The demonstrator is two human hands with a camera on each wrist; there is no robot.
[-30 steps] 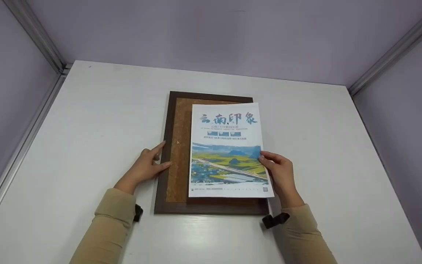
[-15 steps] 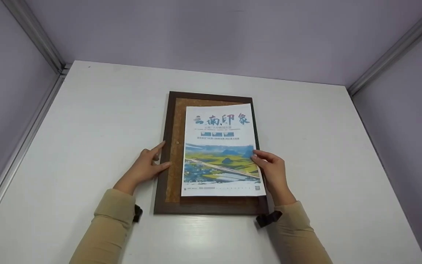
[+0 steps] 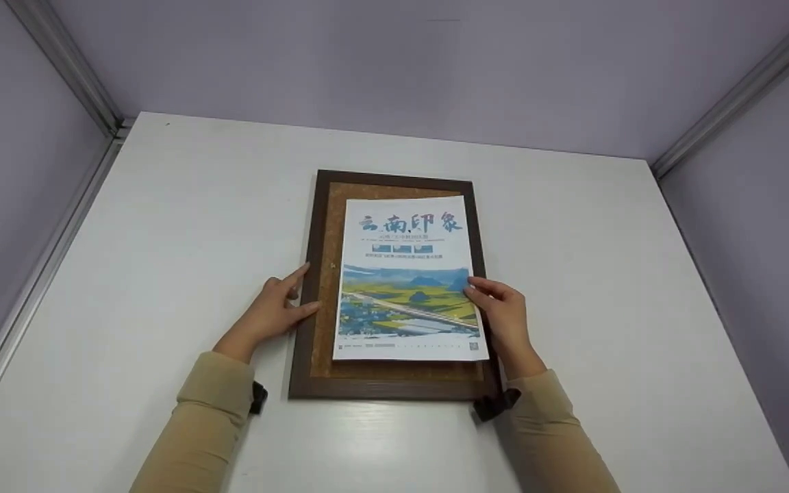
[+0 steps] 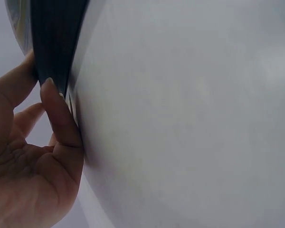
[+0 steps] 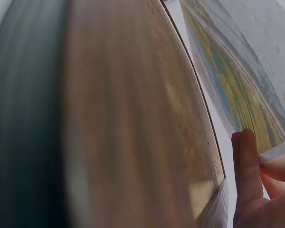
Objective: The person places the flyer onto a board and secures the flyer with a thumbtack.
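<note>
Flat on the white table (image 3: 161,226) lies a dark wooden picture frame (image 3: 305,329) with a cork-brown backing board (image 3: 336,226) showing inside it, and on that board rests a printed poster (image 3: 405,281) — blue brush-lettered characters across its top, a yellow-and-green landscape photograph below. It sits toward the right side of the opening, with a strip of backing bare along its left edge and another below its bottom edge.

The right hand (image 3: 501,318) pinches the poster's right edge at about mid-height; its fingers (image 5: 244,161) are curled together on the paper, the thumb on the printed face, as the right wrist view also shows. The left hand (image 3: 274,311) rests against the frame's left rail (image 4: 57,42) — thumb and forefinger spread apart, the forefinger pointing up along the wood and the thumb (image 4: 59,114) pressed to the rail's outer side, palm on the table beside it. Both forearms wear tan sleeves (image 3: 209,404), each with a dark strap at the wrist. Lilac walls (image 3: 435,68) with metal corner strips enclose the table.
</note>
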